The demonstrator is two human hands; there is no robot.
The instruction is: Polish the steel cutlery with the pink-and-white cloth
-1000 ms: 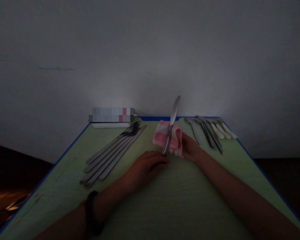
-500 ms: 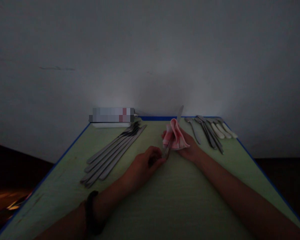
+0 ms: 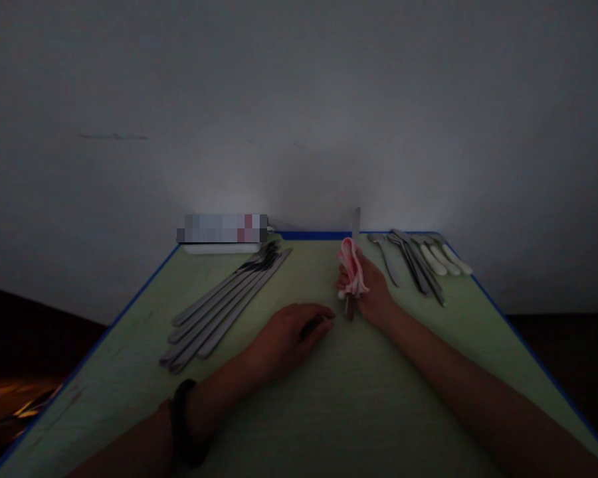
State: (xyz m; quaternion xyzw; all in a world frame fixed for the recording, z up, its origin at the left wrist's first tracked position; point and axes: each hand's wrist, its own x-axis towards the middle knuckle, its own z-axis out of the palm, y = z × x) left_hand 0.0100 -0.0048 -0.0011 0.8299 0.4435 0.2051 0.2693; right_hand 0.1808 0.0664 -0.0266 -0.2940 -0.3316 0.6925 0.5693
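Note:
My right hand (image 3: 377, 297) is closed around a pink and white cloth (image 3: 351, 269) folded over a table knife (image 3: 356, 222). The knife stands nearly upright; its blade tip rises above the cloth and its handle end pokes out below my fist. My left hand (image 3: 285, 335) rests palm down on the green table top (image 3: 359, 398), fingers loose and holding nothing. Its fingertips lie a little left of the knife's handle end, not touching it.
Several table knives (image 3: 224, 299) lie side by side at the left. More cutlery (image 3: 418, 260), some with white handles, lies at the back right. A white box (image 3: 222, 248) sits at the far edge against the wall. The table has a blue rim; the room is dim.
My left hand has let go of the knife handle and settled on the table. My right hand has closed the cloth round the blade and turned the knife more upright.

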